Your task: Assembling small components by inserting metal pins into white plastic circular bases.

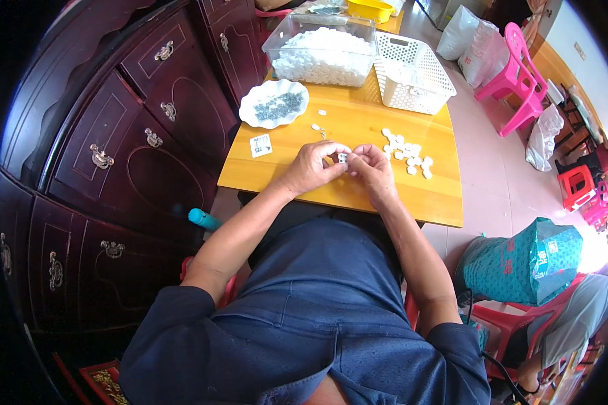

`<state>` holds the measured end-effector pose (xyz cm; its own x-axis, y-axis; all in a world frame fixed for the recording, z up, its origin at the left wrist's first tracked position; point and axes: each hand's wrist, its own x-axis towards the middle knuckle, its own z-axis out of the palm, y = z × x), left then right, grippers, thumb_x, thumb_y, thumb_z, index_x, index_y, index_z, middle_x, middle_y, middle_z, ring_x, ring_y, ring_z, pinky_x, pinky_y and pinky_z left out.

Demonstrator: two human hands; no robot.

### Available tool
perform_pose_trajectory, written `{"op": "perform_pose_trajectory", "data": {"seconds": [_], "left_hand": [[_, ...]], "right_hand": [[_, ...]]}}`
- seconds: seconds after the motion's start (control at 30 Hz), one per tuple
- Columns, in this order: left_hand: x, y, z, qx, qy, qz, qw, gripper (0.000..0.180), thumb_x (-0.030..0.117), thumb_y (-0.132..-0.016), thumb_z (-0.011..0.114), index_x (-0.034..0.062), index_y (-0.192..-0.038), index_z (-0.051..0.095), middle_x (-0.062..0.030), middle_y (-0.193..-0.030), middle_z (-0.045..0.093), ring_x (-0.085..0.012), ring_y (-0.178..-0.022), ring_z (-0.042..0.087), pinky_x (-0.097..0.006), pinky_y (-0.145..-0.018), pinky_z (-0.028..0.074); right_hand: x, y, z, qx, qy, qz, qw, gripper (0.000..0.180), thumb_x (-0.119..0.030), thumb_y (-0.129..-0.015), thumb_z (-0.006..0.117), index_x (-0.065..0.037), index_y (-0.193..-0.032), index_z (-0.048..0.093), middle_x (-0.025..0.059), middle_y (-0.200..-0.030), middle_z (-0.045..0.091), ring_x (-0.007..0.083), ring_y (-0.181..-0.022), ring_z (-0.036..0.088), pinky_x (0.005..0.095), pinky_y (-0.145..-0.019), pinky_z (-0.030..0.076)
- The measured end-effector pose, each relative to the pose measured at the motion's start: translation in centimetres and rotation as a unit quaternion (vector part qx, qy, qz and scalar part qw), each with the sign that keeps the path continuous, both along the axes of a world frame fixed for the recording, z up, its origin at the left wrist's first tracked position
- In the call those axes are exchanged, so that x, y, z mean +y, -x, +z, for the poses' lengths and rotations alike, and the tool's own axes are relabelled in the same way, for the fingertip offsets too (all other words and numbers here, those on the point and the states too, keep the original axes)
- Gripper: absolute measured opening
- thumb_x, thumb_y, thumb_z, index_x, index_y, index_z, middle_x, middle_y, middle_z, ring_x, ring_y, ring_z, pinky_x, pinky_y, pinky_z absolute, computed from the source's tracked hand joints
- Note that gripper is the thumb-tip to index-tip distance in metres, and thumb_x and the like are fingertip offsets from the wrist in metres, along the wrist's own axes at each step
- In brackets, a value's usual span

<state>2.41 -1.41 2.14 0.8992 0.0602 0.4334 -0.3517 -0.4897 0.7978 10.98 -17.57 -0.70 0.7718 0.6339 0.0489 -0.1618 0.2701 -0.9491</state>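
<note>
Over the near part of the yellow wooden table (284, 169), my left hand (313, 167) and my right hand (374, 174) meet fingertip to fingertip. Pinched between them is a small white piece with dark spots (343, 158); its exact kind is too small to make out. Both hands are closed on it. To the right of my right hand lie several small white pieces (411, 170), loosely scattered. Beyond my left hand are a few tiny white and grey bits (315, 127). A white card with dark print (261, 146) lies to the left.
A scalloped white dish (248, 113) holds small dark grey parts. Behind it, a clear bin (275, 48) is heaped with white pieces, beside a white perforated basket (419, 101). Dark cabinets (108, 135) line the left. At right are pink chairs (523, 81), a teal bag (520, 263) and other people.
</note>
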Motion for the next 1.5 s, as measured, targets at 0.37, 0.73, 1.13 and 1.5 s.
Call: {"op": "perform_pose_trajectory", "data": {"seconds": [0.37, 0.73, 1.13, 1.5], "left_hand": [[-0.5, -0.1, -0.4, -0.050, -0.054, 0.059, 0.996, 0.026, 0.009, -0.079, 0.076, 0.0025, -0.104, 0.070, -0.0129, -0.086, 0.070, -0.0216, -0.070, 0.070, -0.032, -0.066, 0.055], [-0.3, 0.0, -0.5, -0.072, -0.115, 0.066, 0.989, 0.026, 0.010, -0.081, 0.078, 0.0018, -0.104, 0.071, -0.0104, -0.083, 0.069, -0.0173, -0.064, 0.066, -0.028, -0.059, 0.052], [-0.1, 0.2, -0.1, -0.110, -0.157, 0.057, 0.980, 0.022, 0.011, -0.080, 0.078, 0.0021, -0.099, 0.071, -0.0134, -0.084, 0.070, -0.0284, -0.070, 0.067, -0.034, -0.064, 0.053], [0.1, 0.2, -0.3, -0.131, -0.155, 0.050, 0.978, 0.019, 0.015, -0.082, 0.074, 0.0048, -0.097, 0.071, -0.0136, -0.088, 0.070, -0.0324, -0.079, 0.068, -0.038, -0.068, 0.055]], "right_hand": [[0.2, -0.1, -0.4, 0.036, -0.029, -0.026, 0.999, 0.015, -0.006, -0.091, 0.069, -0.009, -0.100, 0.058, -0.0017, -0.077, 0.063, 0.0065, -0.065, 0.057, 0.0193, -0.060, 0.044], [0.1, -0.2, -0.6, 0.042, -0.033, -0.014, 0.998, 0.015, -0.004, -0.090, 0.069, -0.007, -0.100, 0.058, -0.0001, -0.081, 0.065, 0.0067, -0.068, 0.058, 0.0193, -0.062, 0.044], [0.0, -0.2, -0.5, 0.045, -0.052, 0.003, 0.998, 0.013, -0.004, -0.088, 0.070, -0.008, -0.097, 0.061, 0.0002, -0.080, 0.067, 0.0068, -0.066, 0.058, 0.0202, -0.062, 0.045], [-0.1, 0.1, -0.6, 0.047, -0.066, 0.003, 0.997, 0.012, 0.000, -0.088, 0.068, -0.005, -0.096, 0.061, 0.0044, -0.083, 0.069, 0.0095, -0.072, 0.061, 0.0225, -0.068, 0.048]]}}
